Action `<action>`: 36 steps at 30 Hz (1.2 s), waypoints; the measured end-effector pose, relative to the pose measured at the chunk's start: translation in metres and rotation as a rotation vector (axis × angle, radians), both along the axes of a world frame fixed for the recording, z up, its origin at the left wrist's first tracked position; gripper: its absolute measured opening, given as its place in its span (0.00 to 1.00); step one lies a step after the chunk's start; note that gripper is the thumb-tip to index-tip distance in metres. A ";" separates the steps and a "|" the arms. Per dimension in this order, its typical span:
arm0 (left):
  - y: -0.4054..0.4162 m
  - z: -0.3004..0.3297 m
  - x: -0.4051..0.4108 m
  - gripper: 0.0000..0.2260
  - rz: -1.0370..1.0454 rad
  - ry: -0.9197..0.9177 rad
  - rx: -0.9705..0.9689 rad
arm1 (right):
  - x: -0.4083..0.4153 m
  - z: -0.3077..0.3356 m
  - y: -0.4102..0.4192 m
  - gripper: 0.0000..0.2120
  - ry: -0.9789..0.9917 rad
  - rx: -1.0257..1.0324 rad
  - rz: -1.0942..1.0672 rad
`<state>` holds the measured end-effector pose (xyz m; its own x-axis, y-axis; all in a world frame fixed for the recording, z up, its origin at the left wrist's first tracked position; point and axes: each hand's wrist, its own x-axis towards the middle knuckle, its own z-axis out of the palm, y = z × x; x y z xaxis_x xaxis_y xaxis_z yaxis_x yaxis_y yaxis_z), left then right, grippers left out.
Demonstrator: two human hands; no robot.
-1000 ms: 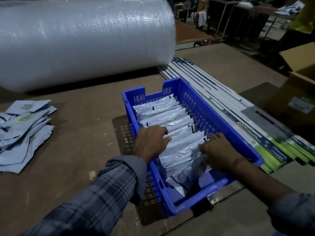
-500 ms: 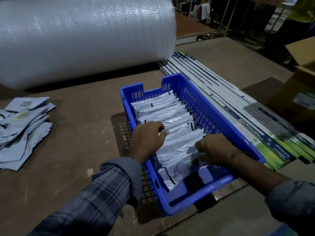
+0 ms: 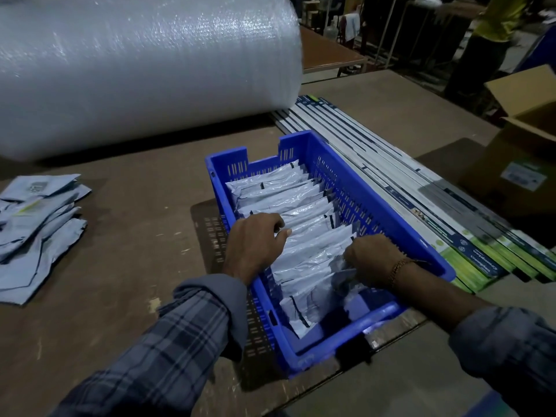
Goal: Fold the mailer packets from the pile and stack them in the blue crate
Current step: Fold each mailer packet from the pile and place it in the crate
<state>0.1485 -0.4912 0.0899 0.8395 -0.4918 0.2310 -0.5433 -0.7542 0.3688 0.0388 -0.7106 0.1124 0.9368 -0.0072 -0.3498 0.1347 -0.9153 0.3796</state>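
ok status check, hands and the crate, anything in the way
Both hands in blue crate: left hand and right hand curled on folded packets. Unfolded pile waits left. Nothing blocking.

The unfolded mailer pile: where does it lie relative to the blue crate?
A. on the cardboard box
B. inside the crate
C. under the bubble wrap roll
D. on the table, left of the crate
D: the unfolded mailer pile lies on the table, well left of the blue crate.

Both hands (image 3: 255,242) (image 3: 370,257) forward, fingers curled
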 end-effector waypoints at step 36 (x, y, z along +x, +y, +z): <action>0.044 -0.024 -0.006 0.17 0.133 -0.008 -0.553 | -0.023 0.062 0.059 0.17 -0.422 0.476 -0.119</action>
